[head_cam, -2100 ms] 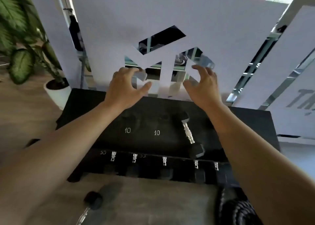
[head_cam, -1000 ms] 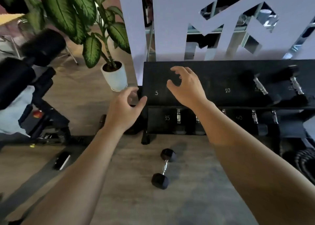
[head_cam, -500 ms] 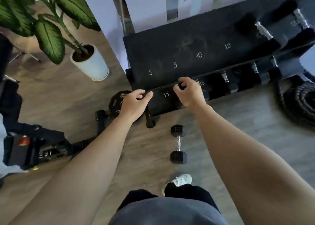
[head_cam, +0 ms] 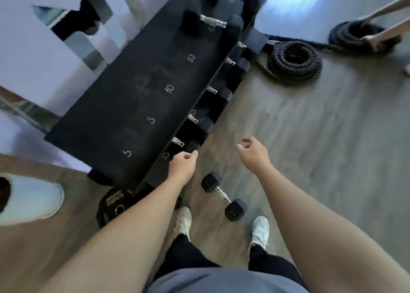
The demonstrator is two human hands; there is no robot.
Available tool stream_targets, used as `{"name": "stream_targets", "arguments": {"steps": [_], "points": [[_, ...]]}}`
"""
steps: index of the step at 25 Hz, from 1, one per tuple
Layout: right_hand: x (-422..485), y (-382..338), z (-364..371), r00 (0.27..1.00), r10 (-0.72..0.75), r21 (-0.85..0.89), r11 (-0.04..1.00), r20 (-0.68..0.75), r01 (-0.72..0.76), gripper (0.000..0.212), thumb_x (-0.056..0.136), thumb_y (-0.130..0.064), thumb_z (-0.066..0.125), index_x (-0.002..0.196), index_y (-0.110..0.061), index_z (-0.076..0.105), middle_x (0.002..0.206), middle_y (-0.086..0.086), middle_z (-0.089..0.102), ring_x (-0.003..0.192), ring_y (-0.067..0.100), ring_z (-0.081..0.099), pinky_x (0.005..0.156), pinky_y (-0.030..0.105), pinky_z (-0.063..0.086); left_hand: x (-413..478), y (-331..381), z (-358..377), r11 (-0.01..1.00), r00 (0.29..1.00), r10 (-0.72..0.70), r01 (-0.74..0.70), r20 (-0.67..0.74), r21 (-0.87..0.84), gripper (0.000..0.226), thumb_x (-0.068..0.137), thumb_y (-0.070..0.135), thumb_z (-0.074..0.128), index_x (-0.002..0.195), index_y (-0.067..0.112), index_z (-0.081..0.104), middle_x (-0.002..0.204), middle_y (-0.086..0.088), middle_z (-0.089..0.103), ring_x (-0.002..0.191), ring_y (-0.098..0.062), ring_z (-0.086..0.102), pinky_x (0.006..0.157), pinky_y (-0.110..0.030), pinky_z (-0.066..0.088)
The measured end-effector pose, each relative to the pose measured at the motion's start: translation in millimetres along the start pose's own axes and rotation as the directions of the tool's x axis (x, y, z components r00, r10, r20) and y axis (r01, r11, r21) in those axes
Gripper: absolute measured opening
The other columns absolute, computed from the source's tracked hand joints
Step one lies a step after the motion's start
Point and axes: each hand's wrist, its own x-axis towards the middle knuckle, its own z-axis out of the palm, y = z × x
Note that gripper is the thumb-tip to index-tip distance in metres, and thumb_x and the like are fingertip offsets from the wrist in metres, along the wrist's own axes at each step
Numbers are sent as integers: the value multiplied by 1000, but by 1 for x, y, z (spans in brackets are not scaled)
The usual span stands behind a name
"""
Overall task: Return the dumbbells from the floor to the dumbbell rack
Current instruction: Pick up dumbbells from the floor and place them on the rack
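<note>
A small black hex dumbbell [head_cam: 224, 197] with a chrome handle lies on the wood floor, just ahead of my white shoes. The black dumbbell rack [head_cam: 133, 97] runs diagonally across the view; its top shelf is marked 5, 5, 10, 10 in white. Two dumbbells [head_cam: 213, 22] rest at the shelf's far end, and several more sit on the lower tier. My left hand [head_cam: 183, 163] hovers by the rack's front lower edge, fingers loosely curled, holding nothing. My right hand [head_cam: 253, 151] hangs above the floor beyond the dumbbell, fingers apart and empty.
A coiled black battle rope [head_cam: 295, 63] lies on the floor right of the rack, with a second coil [head_cam: 357, 37] farther off. A black weight plate [head_cam: 113, 206] leans at the rack's near end. A white plant pot [head_cam: 33, 197] stands at the left edge.
My view has swung right and tilted down, so the rack now runs diagonally. Both hands have dropped away from the rack's front edge toward the floor dumbbell, which has not moved.
</note>
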Motion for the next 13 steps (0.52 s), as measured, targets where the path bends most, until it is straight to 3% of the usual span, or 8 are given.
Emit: {"name": "stream_targets", "arguments": {"steps": [2,5,8,13], "points": [[-4,13,11,980,138,115,986,-140,-123,39,89,-35,61,122,-16,61,117,8,68,103,23,60,83,25,40,28,-3,8,990,989,62,-78,138,115,30,94,47,54,83,21,65,80,4,61,93,-25,57,74,-30,36],[-13,29,39,932,291,286,932,-217,-224,33,89,-33,63,116,-15,65,112,8,70,100,23,62,91,34,48,55,-3,20,968,946,120,-179,302,176,32,93,48,55,86,19,66,90,-1,65,93,-24,58,76,-30,40],[-16,46,61,888,404,452,849,-220,-274,31,88,-33,64,113,-14,67,111,10,70,93,22,62,94,42,50,70,-4,33,943,919,156,-248,363,223,32,93,50,55,86,20,65,91,0,64,90,-20,56,77,-29,39],[-10,124,92,819,534,502,777,-209,-379,35,88,-35,63,116,-15,66,117,5,68,101,20,59,87,28,43,94,-42,79,935,914,62,-194,401,297,30,92,54,55,89,25,61,91,2,62,89,-18,58,81,-33,42]]}}
